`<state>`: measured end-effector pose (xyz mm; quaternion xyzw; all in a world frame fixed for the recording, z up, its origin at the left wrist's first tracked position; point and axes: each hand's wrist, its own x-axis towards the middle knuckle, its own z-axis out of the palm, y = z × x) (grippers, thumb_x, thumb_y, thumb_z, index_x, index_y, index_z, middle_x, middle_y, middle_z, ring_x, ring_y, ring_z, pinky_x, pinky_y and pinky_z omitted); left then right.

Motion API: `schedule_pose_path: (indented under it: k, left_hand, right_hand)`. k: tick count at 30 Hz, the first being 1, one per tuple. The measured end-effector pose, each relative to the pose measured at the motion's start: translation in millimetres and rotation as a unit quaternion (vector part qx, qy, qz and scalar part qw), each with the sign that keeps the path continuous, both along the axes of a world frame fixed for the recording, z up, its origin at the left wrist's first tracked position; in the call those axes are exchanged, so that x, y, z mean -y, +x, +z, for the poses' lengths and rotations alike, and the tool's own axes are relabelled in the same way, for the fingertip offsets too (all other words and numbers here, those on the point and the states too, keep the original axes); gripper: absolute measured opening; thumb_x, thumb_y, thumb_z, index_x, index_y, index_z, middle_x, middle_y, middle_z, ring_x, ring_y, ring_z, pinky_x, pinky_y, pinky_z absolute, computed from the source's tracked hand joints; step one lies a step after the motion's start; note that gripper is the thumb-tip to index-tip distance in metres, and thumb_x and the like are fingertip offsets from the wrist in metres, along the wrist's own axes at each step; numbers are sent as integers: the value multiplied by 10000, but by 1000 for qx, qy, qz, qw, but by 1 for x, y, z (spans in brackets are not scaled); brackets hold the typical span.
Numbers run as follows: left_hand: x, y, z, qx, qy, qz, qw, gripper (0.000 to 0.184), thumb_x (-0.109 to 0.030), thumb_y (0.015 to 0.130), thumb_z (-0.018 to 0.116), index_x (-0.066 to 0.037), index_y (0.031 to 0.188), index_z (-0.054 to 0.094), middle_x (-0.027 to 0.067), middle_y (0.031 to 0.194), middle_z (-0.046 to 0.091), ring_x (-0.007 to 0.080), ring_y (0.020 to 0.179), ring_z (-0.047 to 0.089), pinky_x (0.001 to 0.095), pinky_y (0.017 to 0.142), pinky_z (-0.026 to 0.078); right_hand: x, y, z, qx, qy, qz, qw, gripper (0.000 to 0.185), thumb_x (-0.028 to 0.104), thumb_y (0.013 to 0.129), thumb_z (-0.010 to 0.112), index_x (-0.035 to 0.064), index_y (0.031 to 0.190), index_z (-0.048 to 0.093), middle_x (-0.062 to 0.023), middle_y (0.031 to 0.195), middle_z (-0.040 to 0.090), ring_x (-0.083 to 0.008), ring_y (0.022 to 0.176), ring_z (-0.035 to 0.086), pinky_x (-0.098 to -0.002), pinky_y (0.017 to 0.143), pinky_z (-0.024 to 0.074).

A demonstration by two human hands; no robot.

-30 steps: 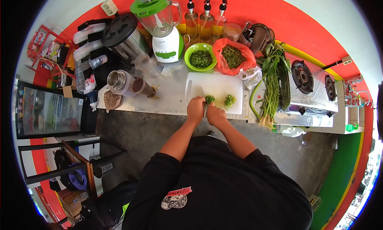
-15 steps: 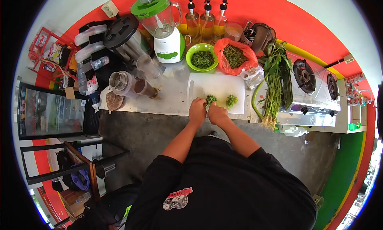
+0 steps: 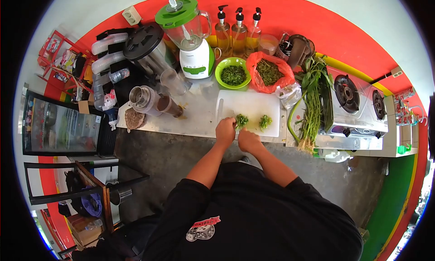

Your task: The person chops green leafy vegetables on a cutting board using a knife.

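Your L hand (image 3: 225,130) & R hand (image 3: 249,140) curl nr the L clump of greens (image 3: 242,120), wht board (image 3: 253,102); can't tell what either's clamped on.

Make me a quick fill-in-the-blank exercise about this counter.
The white rectangular cutting board bears ____ clumps of green leaves.
The clear blender jug has a ____ lid.
The clear black-topped pump bottles number ____.
The orange-red plastic bag sits to the ____ of the round lime-green bowl.

Missing words: two; green; three; right.
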<state>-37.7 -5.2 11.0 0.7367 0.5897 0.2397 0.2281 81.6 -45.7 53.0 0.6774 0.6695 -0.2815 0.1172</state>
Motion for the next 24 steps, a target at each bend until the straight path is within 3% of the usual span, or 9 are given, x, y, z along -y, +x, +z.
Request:
schedule_pose_path:
  k: [2,5,10,18,24]
  left_hand:
    - [6,1,-3,-7,-3,-10,1000,64,-22,806,637,-45,852,677,114,833,650,333,898,625,462,757,509]
    - [11,-3,-12,-37,86,-41,995,60,-37,811,626,-47,856,665,96,899,641,315,929,626,443,772,526]
    - [22,-8,-3,-16,135,-91,987,66,-60,816,642,-58,876,670,65,938,606,301,929,613,430,783,539]
    - [19,-2,-10,0,77,-28,997,68,-72,865,615,-83,880,680,63,907,617,286,923,616,430,752,543]
    - [22,-3,-5,20,81,-17,996,88,-36,854,603,-70,885,679,82,910,641,316,910,624,440,753,531]
  right_hand:
    - [12,1,-4,8,16,8,1000,383,113,862,662,-33,1160,469,-238,1022,720,-365,950,730,-450,805,587]
    - [12,2,-16,2,5,-32,999,358,106,874,633,-36,1159,470,-224,1023,724,-375,949,727,-450,816,585]
    - [-6,8,-12,-11,16,15,1000,347,140,895,606,-34,1163,468,-235,1015,721,-369,946,727,-464,806,579]
    - [20,13,0,-5,-19,14,1000,270,103,914,535,-28,1147,493,-240,1031,713,-388,972,715,-478,838,563]
    - [0,21,-12,-34,29,2,999,276,141,922,526,-29,1139,509,-262,1046,703,-399,976,711,-491,855,557]
